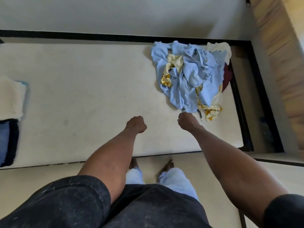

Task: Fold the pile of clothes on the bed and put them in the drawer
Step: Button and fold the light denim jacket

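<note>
1. Both hands show their backs with fingers curled under, holding nothing; the left hand (136, 124) and right hand (188, 120) hover over the bare mattress (82, 96), close together.
2. The pile of clothes (189, 76) lies at the far right of the bed, just beyond the right hand and not touched.
3. To do this well: lift one garment, likely the top blue one, and spread it flat on the open mattress to the left before folding.
4. A folded stack (9, 96) is cut off at the left edge. No drawer can be made out; the right side is blurred.
</note>
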A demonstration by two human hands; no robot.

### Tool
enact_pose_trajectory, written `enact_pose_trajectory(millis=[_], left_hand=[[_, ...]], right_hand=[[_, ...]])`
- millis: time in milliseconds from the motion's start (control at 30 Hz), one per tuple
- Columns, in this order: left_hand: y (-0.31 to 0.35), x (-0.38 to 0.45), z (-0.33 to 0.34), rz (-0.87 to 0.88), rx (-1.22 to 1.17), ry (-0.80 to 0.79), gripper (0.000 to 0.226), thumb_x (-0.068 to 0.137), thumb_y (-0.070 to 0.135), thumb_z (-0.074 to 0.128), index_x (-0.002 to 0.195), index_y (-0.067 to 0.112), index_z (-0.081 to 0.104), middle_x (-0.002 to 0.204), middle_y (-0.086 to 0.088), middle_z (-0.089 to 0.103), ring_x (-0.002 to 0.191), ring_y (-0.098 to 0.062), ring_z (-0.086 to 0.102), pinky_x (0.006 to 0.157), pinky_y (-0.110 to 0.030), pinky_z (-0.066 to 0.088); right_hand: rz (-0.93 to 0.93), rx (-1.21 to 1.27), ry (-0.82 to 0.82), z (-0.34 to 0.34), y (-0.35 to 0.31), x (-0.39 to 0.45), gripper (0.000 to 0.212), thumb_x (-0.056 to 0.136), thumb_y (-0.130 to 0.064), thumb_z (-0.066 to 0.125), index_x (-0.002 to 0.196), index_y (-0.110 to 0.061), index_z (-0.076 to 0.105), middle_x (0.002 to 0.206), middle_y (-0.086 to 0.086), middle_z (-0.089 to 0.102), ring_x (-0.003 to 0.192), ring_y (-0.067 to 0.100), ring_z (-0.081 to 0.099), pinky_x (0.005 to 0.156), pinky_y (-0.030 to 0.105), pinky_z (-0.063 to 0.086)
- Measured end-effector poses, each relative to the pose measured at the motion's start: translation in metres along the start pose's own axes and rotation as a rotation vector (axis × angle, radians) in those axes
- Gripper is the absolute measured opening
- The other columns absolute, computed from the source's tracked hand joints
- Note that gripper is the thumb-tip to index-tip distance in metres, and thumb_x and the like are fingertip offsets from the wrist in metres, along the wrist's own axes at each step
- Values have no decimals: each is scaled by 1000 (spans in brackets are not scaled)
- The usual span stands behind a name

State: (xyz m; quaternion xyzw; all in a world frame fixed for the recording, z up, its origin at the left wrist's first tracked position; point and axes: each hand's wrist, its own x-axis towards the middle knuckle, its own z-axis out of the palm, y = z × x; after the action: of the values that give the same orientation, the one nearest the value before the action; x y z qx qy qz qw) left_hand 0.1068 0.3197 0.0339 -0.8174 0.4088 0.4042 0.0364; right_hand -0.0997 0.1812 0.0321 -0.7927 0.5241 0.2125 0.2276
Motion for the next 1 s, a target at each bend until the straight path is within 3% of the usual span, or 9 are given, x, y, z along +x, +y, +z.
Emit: enact_pose_trajectory(millis=[167, 333, 500, 633, 833, 1000], left_hand=[[68, 37, 4, -6, 16, -4, 27, 90, 18, 53, 114, 8, 60, 123, -15, 61, 112, -34, 59, 80, -32, 44], [149, 83, 18, -68, -71, -2, 37, 92, 23, 54, 126, 10, 58, 131, -12, 58, 119, -32, 56, 88, -35, 47], [222, 131, 35, -101, -157, -45, 45, 95, 32, 58, 135, 13, 54, 139, -10, 54, 126, -29, 52, 98, -37, 45], [252, 172, 42, -116, -214, -27, 44, 94, 31, 58, 135, 15, 54, 139, -8, 55, 124, -28, 54, 96, -36, 46], [264, 211, 51, -102, -132, -23, 39, 97, 27, 56, 132, 10, 55, 134, -11, 57, 122, -29, 55, 94, -35, 45], [271, 228, 60, -69, -134, 20, 42, 97, 26, 57, 134, 6, 52, 135, -15, 53, 124, -31, 51, 97, -39, 46]], right_hand=[[-25, 0, 14, -24, 54, 46, 17, 92, -18, 50, 97, -8, 63, 111, 14, 65, 101, 35, 61, 71, 31, 40], [-90, -23, -52, -48, 121, 103, 20, 91, -17, 50, 101, -9, 65, 114, 16, 66, 109, 37, 60, 83, 35, 47], [-17, -31, -165, -72, 200, 161, 19, 87, -5, 46, 98, -2, 62, 107, 19, 66, 97, 37, 63, 71, 33, 48], [65, -14, -219, -75, 242, 206, 5, 88, -7, 48, 93, -7, 50, 108, 17, 62, 85, 29, 54, 68, 31, 41], [76, 82, -237, -65, 242, 255, 24, 93, -12, 47, 113, -2, 54, 112, 16, 58, 90, 27, 52, 72, 33, 41], [-52, 89, -284, -52, 221, 277, 35, 92, -13, 45, 123, -7, 58, 128, 18, 56, 117, 34, 53, 92, 38, 46]])
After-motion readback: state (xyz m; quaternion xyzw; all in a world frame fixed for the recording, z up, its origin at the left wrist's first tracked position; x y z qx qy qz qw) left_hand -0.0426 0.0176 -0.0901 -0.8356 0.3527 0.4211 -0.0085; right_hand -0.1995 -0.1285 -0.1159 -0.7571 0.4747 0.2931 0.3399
